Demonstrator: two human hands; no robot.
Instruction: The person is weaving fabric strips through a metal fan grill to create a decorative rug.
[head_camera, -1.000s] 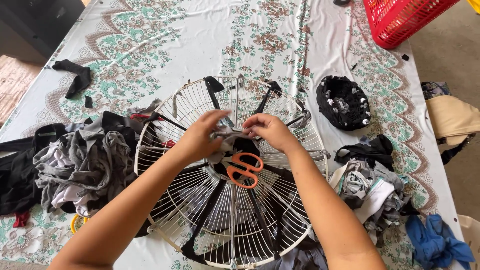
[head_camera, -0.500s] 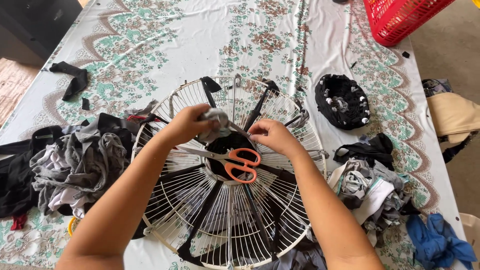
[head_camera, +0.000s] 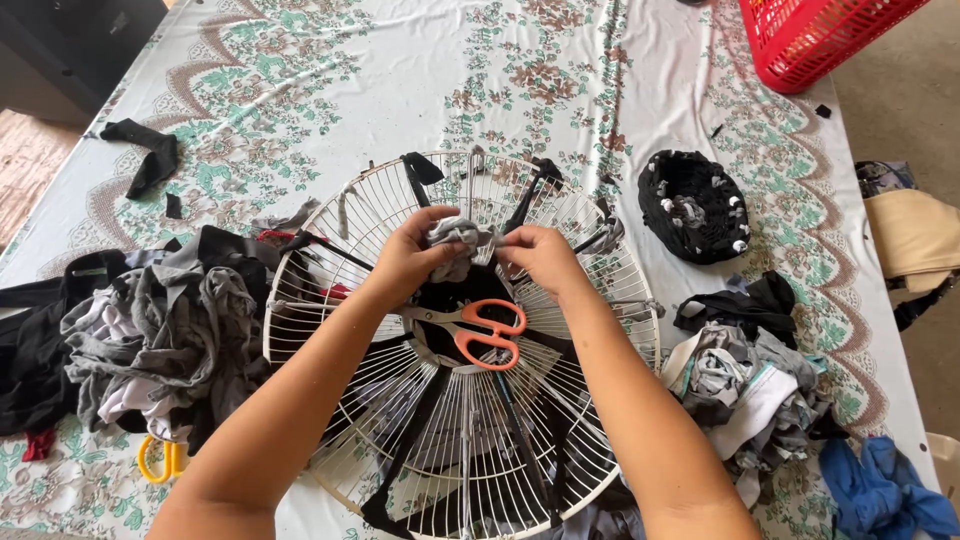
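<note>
Here your left hand (head_camera: 415, 255) and right hand (head_camera: 540, 255) both pinch a grey cloth strip (head_camera: 460, 238), fingers closed on it, just above the white fan guard (head_camera: 340, 215) on the desk (head_camera: 300, 80). Orange scissors (head_camera: 485, 332) lie on the guard's hub.

Two hands: left hand (head_camera: 415, 255), right hand (head_camera: 540, 255); one white wire fan guard (head_camera: 560, 440); two scissors: orange-handled scissors (head_camera: 480, 330), yellow-handled scissors (head_camera: 160, 462); one red plastic basket (head_camera: 810, 35); one black woven fabric bowl (head_camera: 693, 205); two fabric scrap heaps: left scrap heap (head_camera: 150, 330), right scrap heap (head_camera: 755, 385); one grey fabric strip (head_camera: 462, 236).
</note>
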